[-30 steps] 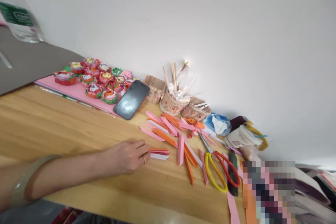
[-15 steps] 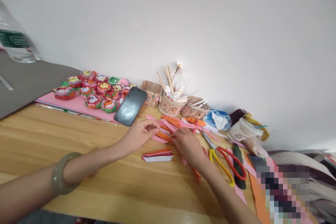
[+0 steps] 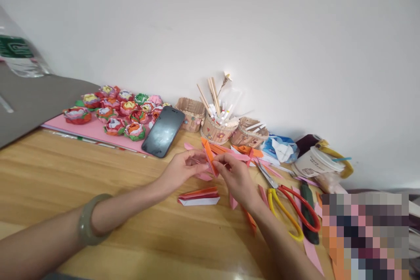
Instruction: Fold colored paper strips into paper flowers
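The orange folded paper strip (image 3: pixel 208 157) is held above the wooden table (image 3: pixel 65 170), tilted with its upper end pointing away from the person, just in front of the scattered pile of pink and orange folded strips (image 3: pixel 234 154). The left hand (image 3: pixel 183 169) grips the strip from the left with fingertips closed on it, and a ring shows on one finger. The right hand (image 3: pixel 234 177) pinches the same strip from the right, thumb and forefinger pressed together on its lower part. Both hands meet at the strip, fingertips touching or nearly touching. A green bangle (image 3: pixel 85 218) sits on the left forearm. A small stack of folded pieces (image 3: pixel 198 197), red on top and white below, lies flat on the table just below the hands. To the right of the right hand lie scissors with one yellow and one red handle loop (image 3: pixel 288 210), and beside them a dark green tool (image 3: pixel 308 212). A black phone (image 3: pixel 163 131) lies face up to the upper left of the hands, partly on a pink sheet (image 3: pixel 95 129) that carries a group of paper flowers (image 3: pixel 114 109). Three small woven baskets (image 3: pixel 218 127) stand against the wall, the middle one holding sticks. A paper cup with lid (image 3: pixel 313 162) stands farther right. A plastic bottle (image 3: pixel 18 50) appears at the left edge.
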Tool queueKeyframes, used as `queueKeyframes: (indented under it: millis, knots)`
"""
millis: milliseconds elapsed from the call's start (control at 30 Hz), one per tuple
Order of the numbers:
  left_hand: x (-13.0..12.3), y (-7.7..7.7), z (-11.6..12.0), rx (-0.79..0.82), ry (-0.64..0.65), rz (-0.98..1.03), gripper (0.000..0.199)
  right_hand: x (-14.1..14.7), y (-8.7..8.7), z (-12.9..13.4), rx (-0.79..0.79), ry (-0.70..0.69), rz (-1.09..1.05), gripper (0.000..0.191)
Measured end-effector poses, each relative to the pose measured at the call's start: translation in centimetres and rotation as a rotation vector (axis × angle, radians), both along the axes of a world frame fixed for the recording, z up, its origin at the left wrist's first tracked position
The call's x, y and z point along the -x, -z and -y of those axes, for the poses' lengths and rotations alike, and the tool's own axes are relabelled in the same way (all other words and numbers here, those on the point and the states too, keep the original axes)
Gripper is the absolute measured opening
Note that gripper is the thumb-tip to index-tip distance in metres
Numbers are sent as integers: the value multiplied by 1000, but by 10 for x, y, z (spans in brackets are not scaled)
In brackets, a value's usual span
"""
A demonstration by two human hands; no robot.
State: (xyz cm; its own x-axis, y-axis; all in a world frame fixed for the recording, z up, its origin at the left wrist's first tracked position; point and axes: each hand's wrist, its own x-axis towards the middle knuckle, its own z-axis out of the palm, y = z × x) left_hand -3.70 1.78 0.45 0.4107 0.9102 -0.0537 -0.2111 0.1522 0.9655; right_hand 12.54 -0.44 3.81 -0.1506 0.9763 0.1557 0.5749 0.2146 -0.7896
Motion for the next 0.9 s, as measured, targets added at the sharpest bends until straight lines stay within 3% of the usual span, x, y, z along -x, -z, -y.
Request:
queueKeyframes:
  millis: [100,233,400,567,733,900]
  knots:
    - [-2,4,4,-4,39,62,24,6,4,5,18,-19,-47,16]
    - [-1,5,8,-43,-20,-2,25,11,10,9,28,-31,-82,15]
    - [1,-3,12,-21,-38,-38,25,13,12,14,3,-24,-41,20]
    - [2,-7,15,48,-53,-32,27,10,11,17,89,-133,28,25]
    - [4,-7,14,46,-164,-36,19,7,13,19,132,-29,132,19]
    - [6,-9,12,14,-264,40,19,3,9,17,195,-52,2,15]
